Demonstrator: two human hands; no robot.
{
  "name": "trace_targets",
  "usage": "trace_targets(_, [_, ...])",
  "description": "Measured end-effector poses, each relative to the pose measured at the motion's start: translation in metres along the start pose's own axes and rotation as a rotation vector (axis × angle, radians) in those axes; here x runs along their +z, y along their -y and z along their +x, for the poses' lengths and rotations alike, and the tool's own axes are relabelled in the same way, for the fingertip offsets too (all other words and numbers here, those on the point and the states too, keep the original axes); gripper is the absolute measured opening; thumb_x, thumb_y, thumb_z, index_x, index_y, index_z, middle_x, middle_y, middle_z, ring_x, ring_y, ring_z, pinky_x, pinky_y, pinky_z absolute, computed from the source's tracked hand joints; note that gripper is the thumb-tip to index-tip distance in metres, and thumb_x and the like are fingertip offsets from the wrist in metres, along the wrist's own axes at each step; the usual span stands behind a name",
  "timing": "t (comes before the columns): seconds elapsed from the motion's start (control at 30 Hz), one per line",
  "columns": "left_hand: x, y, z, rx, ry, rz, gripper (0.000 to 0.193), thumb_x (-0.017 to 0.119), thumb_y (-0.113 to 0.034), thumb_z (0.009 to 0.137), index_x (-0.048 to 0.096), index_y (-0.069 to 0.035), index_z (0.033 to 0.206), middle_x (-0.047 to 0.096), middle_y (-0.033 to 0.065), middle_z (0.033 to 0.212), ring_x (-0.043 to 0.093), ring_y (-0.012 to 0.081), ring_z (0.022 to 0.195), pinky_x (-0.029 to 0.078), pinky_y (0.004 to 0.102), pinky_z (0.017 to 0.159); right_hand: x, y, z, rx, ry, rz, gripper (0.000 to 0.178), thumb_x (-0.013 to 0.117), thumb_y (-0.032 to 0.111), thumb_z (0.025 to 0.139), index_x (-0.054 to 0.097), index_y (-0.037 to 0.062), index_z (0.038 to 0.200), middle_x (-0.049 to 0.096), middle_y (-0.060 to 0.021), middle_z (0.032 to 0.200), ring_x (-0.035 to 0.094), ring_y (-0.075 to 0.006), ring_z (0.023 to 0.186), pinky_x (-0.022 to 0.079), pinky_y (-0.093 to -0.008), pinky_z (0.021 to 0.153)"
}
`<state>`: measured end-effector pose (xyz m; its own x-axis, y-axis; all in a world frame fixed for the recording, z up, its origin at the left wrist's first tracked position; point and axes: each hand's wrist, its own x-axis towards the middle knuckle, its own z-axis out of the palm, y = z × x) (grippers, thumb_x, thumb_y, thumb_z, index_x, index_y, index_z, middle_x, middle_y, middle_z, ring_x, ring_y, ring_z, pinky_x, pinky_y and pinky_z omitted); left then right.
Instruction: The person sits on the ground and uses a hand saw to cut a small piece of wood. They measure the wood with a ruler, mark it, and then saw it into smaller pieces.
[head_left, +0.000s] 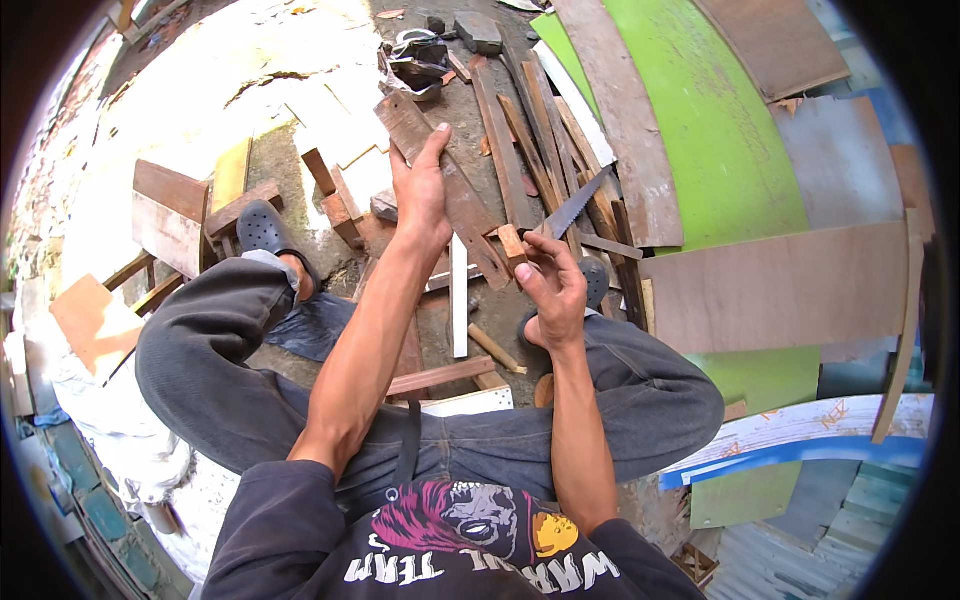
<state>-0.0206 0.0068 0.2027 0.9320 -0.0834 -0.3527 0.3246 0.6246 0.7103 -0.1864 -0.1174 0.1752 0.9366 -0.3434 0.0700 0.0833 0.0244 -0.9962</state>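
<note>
My left hand [423,197] grips a long brown wooden board [465,205] along its side, thumb on top; the board slants from upper left down toward the right hand. My right hand [556,287] is closed, thumb and fingers pinching a small light-brown wooden block [511,243] close to the board's lower end. Just beyond those fingers a saw blade [577,207] points up and right, teeth showing. Whether the block belongs to the saw as its handle, I cannot tell.
Several wooden strips [497,140] lie ahead. A white strip [459,300] and a round stick [497,348] lie between my legs. Green panels [715,130] and a brown plywood sheet [780,287] are at right. Wooden offcuts [165,215] stand by my left foot; a dark stone [478,33] sits far ahead.
</note>
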Motion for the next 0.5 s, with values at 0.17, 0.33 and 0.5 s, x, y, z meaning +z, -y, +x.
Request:
trace_targets(0.17, [0.0,0.0,0.001,0.088,-0.011,0.016,0.072,0.072,-0.02,0.094,0.029,-0.011,0.151,0.055,0.0137,0.132,0.06,0.0248,0.115,0.055,0.0434,0.095,0.004,0.003,0.001,0.079,-0.013,-0.088,0.045,0.079,0.021,0.089,0.065,-0.0043,0.124,0.062,-0.0082,0.113,0.06,-0.0151,0.105,0.05,-0.0288,0.092])
trace_targets(0.33, [0.004,0.009,-0.003,0.089,0.035,0.033,0.08,0.074,-0.016,0.092,0.025,-0.011,0.155,0.054,0.0152,0.135,0.059,0.0249,0.117,0.052,0.0405,0.098,0.007,-0.001,0.002,0.098,-0.033,-0.075,0.044,0.078,0.023,0.09,0.066,-0.0052,0.121,0.06,-0.0096,0.116,0.061,-0.0164,0.106,0.052,-0.0292,0.091])
trace_targets(0.5, [0.008,0.012,-0.008,0.063,0.02,0.044,0.092,0.076,-0.017,0.091,0.016,-0.01,0.16,0.051,0.0187,0.14,0.058,0.0272,0.12,0.052,0.0412,0.098,0.01,-0.005,-0.001,0.135,-0.078,-0.057,0.044,0.076,0.023,0.093,0.065,-0.0058,0.123,0.06,-0.0097,0.117,0.062,-0.016,0.104,0.052,-0.0287,0.09])
